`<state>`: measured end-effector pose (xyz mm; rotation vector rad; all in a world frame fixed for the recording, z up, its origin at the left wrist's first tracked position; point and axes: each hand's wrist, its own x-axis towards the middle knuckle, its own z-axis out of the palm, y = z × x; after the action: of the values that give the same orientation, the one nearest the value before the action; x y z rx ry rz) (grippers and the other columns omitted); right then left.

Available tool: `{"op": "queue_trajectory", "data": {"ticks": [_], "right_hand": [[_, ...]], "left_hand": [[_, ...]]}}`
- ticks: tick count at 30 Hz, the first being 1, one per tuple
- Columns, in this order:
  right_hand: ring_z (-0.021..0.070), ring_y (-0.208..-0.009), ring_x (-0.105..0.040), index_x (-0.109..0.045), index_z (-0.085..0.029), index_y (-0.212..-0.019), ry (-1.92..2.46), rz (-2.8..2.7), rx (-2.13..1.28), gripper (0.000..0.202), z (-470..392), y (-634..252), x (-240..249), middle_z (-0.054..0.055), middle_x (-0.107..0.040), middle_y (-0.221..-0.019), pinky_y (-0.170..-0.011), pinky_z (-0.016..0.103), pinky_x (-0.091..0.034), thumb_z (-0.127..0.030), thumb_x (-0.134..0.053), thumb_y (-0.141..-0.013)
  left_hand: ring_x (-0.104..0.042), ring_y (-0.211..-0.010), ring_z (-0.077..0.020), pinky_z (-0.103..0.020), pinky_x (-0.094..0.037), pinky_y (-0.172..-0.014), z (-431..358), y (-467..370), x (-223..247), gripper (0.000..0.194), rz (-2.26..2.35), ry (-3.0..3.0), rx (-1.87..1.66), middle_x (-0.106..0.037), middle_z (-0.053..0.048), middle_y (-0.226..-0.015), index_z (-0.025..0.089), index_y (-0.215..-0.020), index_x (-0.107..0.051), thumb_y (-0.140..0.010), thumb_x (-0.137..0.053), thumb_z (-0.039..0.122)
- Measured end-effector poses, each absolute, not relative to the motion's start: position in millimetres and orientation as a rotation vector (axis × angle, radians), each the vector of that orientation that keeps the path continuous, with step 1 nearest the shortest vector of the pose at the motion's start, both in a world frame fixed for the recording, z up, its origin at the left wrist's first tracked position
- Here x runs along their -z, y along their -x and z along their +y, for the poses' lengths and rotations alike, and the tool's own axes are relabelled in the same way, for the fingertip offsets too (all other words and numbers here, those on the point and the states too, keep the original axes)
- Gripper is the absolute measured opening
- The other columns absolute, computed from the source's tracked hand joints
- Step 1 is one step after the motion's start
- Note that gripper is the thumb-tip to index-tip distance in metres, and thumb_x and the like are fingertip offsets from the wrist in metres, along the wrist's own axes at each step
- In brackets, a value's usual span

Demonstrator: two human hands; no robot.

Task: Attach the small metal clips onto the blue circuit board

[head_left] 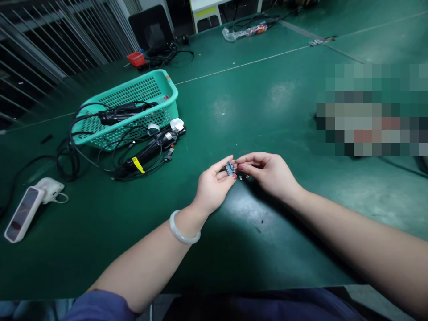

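Near the middle of the view, my left hand (214, 185) holds a small grey-blue part (230, 168) between thumb and fingers. Just to its right is my right hand (269, 171), its thumb and index fingertip pinched together beside the part. Whatever lies in that pinch is too small to make out. Tiny pale pieces (240, 178) show just below the fingertips, close to the green tabletop (207, 263). A pale bracelet circles my left wrist.
A turquoise basket (130, 122) with black cables stands at the left, a black cabled tool (150, 151) before it. A white device (25, 214) lies far left. Farther back are a red box (136, 59) and a plastic-wrapped item (245, 31). A blurred patch covers the right.
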<state>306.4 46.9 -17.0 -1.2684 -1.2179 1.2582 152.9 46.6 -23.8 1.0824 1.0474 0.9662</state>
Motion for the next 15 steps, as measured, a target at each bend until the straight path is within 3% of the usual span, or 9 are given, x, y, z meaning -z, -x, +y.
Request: {"op": "queue_trajectory", "data": {"ticks": [4,15], "right_hand": [[0.0169,-0.076,-0.069,-0.071,-0.018,-0.083,1.315,-1.216,-1.196,0.013,45.8,-302.0,19.7,0.005,-0.075,-0.084,-0.078,0.033,-0.055,-0.024,-0.068,-0.072],[0.0177,-0.082,-0.067,-0.073,-0.022,-0.090,1.419,-1.513,-0.824,0.015,41.2,-302.1,20.4,0.003,-0.074,-0.088,-0.084,0.037,-0.051,-0.024,-0.063,-0.079]], "left_hand": [[-0.065,-0.110,-0.0218,-0.036,-0.048,-0.103,45.7,-154.6,22.3,0.055,1.054,-1.105,-0.975,-0.067,-0.015,-0.120,0.010,-0.128,-0.056,-0.074,-0.066,0.011],[-0.062,-0.115,-0.0218,-0.035,-0.047,-0.104,43.7,-151.2,27.7,0.049,1.051,-1.225,-0.988,-0.069,-0.008,-0.119,0.017,-0.127,-0.059,-0.078,-0.064,0.016]]}}
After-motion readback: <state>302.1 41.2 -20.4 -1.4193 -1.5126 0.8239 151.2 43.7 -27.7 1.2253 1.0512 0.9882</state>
